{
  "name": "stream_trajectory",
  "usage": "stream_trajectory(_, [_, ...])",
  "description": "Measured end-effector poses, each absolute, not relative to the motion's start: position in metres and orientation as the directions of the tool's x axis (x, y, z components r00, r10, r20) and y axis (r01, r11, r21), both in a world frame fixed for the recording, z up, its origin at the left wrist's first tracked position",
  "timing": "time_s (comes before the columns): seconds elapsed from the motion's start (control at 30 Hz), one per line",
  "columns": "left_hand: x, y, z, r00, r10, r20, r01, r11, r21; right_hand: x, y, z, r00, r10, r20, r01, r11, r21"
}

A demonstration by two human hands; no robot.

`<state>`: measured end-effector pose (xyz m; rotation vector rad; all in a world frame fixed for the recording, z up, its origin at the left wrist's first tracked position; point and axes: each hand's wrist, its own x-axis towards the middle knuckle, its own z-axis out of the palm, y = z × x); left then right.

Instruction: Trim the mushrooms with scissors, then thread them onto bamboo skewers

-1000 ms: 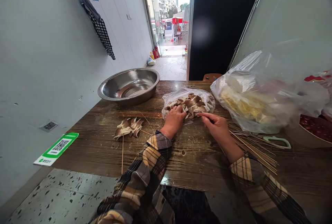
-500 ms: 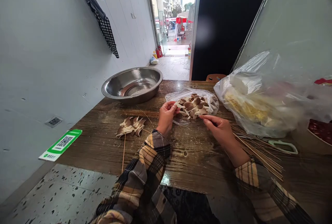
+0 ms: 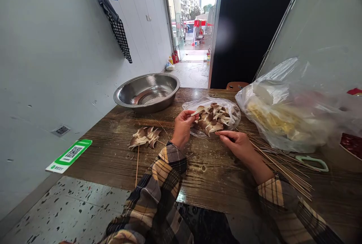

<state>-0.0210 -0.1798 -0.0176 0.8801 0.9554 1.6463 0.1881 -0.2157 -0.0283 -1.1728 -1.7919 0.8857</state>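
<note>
My left hand [image 3: 182, 126] is closed on an oyster mushroom [image 3: 199, 110], pale stem and brown cap, at the near left of an open clear plastic bag [image 3: 192, 104]. More loose oyster mushrooms [image 3: 216, 117] fill that bag. My right hand [image 3: 240, 145] pinches a thin bamboo skewer [image 3: 217, 133]; its tip reaches the mushrooms at the bag's near edge, and most of its length is hidden by the hand. Left of my left forearm, a cluster of mushrooms [image 3: 145, 137] sits on skewers, one stick pointing towards me.
A large steel basin [image 3: 147, 105] stands at the table's far left. Several loose skewers [image 3: 294, 180] lie right of my right wrist, beside green-handled scissors [image 3: 313, 159]. Behind them bulges a big plastic bag [image 3: 283, 123] with yellowish food. A green QR sign [image 3: 70, 155] lies at the left edge.
The mushroom in my left hand now shows its brown cap turned up. My right hand has moved slightly down with the skewer. The whole view has shifted a little.
</note>
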Motion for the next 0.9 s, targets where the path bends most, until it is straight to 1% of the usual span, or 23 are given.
stream_trajectory(0.2, [-0.021, -0.18, -0.021, -0.197, 0.98, 0.038, -0.492, -0.132, 0.86, 0.189, -0.215, -0.033, -0.262, 0.926, 0.271, 0.376, 0.357, -0.855])
stream_trajectory(0.4, [-0.021, -0.18, -0.021, -0.191, 0.981, -0.026, -0.525, -0.08, 0.848, 0.187, -0.218, -0.028, -0.286, 0.917, 0.279, 0.367, 0.374, -0.852])
stream_trajectory(0.57, [-0.016, -0.182, -0.022, -0.165, 0.983, -0.079, -0.507, -0.016, 0.862, 0.186, -0.219, -0.026, -0.278, 0.917, 0.287, 0.376, 0.379, -0.846])
stream_trajectory(0.77, [-0.013, -0.182, -0.027, -0.145, 0.988, -0.052, -0.438, -0.017, 0.899, 0.187, -0.218, -0.026, -0.267, 0.917, 0.297, 0.39, 0.384, -0.837])
stream_trajectory(0.9, [-0.014, -0.181, -0.027, -0.155, 0.987, -0.028, -0.456, -0.046, 0.889, 0.187, -0.217, -0.028, -0.262, 0.92, 0.29, 0.402, 0.377, -0.834])
